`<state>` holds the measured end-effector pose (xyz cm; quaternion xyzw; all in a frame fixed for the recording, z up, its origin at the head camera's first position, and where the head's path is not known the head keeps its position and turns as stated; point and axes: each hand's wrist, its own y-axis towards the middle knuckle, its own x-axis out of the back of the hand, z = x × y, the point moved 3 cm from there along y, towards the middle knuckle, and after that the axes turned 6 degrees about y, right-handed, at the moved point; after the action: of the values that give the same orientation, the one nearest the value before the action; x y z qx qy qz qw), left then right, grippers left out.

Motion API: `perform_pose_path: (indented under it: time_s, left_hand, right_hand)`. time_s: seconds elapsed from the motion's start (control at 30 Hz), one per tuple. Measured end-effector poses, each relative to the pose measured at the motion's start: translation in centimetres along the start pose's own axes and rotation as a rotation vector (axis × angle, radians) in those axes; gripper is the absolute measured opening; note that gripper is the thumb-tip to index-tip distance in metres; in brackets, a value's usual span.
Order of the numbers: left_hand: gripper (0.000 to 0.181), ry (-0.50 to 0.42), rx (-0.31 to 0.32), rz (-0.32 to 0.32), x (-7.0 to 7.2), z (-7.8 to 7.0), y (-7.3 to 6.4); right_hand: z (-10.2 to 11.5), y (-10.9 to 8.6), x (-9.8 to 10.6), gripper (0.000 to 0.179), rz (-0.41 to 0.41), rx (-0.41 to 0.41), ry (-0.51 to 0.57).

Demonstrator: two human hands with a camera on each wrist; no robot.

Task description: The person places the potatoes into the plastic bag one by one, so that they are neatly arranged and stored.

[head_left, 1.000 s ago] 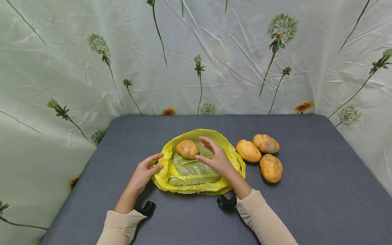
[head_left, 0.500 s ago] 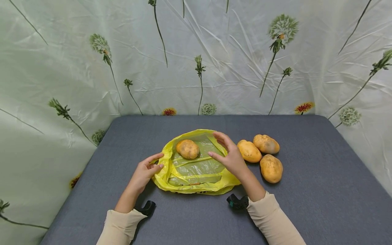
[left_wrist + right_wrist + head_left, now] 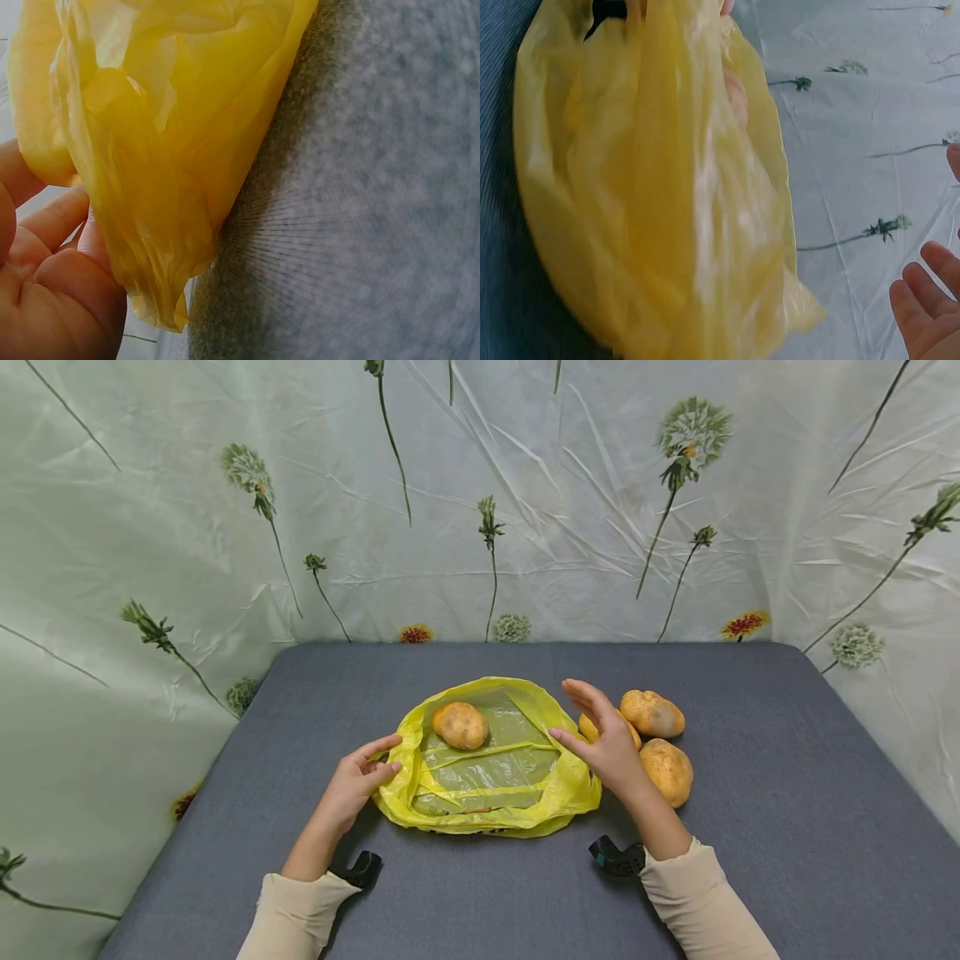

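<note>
Holding the yellow bag (image 3: 408, 797) at its left rim: left hand (image 3: 348, 785), thumb and index finger curled onto the plastic, pinch only slightly parted. Left wrist view agrees, fingers at the bag's edge.

Right hand (image 3: 618, 756) has hold of nothing. Thumb and fingers spread wide, gap between them facing the bag. It's just beside the right rim; head view doesn't settle whether the thumb touches plastic. Right wrist view shows those fingertips apart from the bag.

Bag sits mid-table, mouth up and spread wide. One potato (image 3: 461, 726) lies inside, toward the far left, clear of both hands.

Three more potatoes are outside, grouped to the right of the bag: near potato (image 3: 667, 772), far potato (image 3: 652, 714), and a third potato (image 3: 588, 729) partly hidden behind the right hand.

Surface is a dark grey table (image 3: 787, 827); pale floral sheet (image 3: 562, 535) behind. Beige sleeves (image 3: 705, 902) on both arms, black device (image 3: 363, 870) at left wrist, black unit (image 3: 615, 858) at right.
</note>
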<state>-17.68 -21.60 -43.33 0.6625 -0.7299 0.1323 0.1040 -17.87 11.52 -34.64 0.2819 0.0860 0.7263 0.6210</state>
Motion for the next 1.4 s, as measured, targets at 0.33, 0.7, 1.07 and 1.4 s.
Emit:
perform_pose_path:
  time_s: [0.33,0.7,1.07,1.4]
  left_hand:
    - [0.045,-0.021,-0.001,0.01,0.0,0.1,0.0]
    - [0.045,-0.02,0.0,0.011,0.1,0.2,0.0]
    - [0.046,-0.025,-0.004,0.018,0.0,0.5,0.1]
    - [0.046,-0.023,-0.006,0.016,0.0,0.4,0.0]
  right_hand:
    - [-0.7,-0.9,2.4,0.058,-0.043,0.023,-0.052]
    - [-1.3,-2.3,5.2,0.06,-0.098,0.037,-0.123]
    - [-3.2,-4.3,7.5,0.068,-0.133,0.057,-0.165]
    - [-2.9,-5.9,8.5,0.061,-0.124,-0.036,-0.221]
